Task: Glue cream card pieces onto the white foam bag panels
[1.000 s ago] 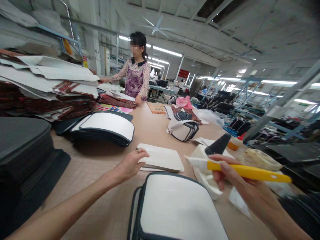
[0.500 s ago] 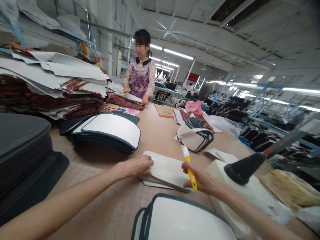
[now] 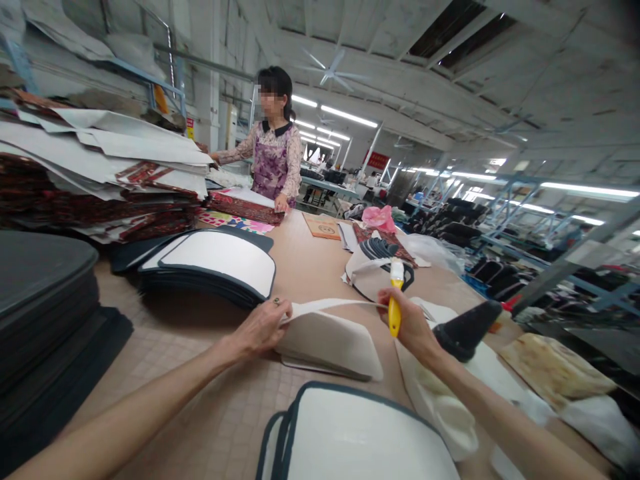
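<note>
My left hand (image 3: 265,325) is closed on the left end of a thin white sheet (image 3: 333,303), lifted and seen nearly edge-on. At its other end, my right hand (image 3: 407,321) grips the sheet's edge and also holds a paintbrush (image 3: 395,310) with a yellow handle, its pale bristles pointing up. Beneath the raised sheet lies a small stack of off-white panels (image 3: 327,343) on the table. Nearer to me is a pile of white panels with dark borders (image 3: 365,433).
Dark-bordered panels (image 3: 215,260) are piled left, beyond tall black stacks (image 3: 45,320). Another bundle of panels (image 3: 377,277) stands ahead. A white container (image 3: 435,393) and a black cone-shaped object (image 3: 467,330) are at right. A co-worker (image 3: 275,147) stands across the table.
Both hands have raised the white sheet off the stack and tipped it edge-on. My right hand moved up with the paintbrush. The co-worker's one arm now reaches toward the big pile.
</note>
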Demonstrator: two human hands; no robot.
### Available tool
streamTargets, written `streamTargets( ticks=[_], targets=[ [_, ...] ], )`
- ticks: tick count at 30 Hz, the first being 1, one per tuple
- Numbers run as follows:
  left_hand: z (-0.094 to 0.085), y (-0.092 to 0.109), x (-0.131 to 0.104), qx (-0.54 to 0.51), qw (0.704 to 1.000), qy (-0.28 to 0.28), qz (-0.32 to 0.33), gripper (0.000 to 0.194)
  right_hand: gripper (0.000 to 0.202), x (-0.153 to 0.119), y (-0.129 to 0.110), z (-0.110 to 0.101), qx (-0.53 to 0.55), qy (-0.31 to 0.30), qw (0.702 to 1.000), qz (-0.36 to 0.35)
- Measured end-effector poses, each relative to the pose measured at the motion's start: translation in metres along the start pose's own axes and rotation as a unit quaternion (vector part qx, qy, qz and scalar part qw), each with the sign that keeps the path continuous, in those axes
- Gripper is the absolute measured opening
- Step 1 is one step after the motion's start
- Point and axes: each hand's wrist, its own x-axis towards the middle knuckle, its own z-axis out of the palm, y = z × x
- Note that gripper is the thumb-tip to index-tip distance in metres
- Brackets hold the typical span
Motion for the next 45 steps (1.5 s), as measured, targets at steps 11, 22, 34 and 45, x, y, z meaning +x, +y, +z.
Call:
streamTargets(
  ticks=[11,22,34,45],
  targets=[
    [-0.131,0.103,0.008,-0.372,0.904,0.21,-0.038,0.025,0.039,-0.073,-0.109,-0.134,0.058,0.297,0.951,0.068],
    [-0.058,0.139,-0.047,-0.51,0.837,-0.013,-0.197,0.014,0.055,-0.184,-0.054,-0.107,0.195,0.231,0.899,0.318],
    [-0.026,0.12,-0.069,-0.513,0.808,-0.066,-0.283,0.031,0.051,-0.198,-0.031,-0.068,0.147,0.172,0.924,0.309],
    [-0.012,0.112,-0.082,-0.469,0.828,-0.096,-0.293,0.034,0.043,-0.199,-0.02,-0.06,0.028,0.133,0.953,0.27]
  ],
)
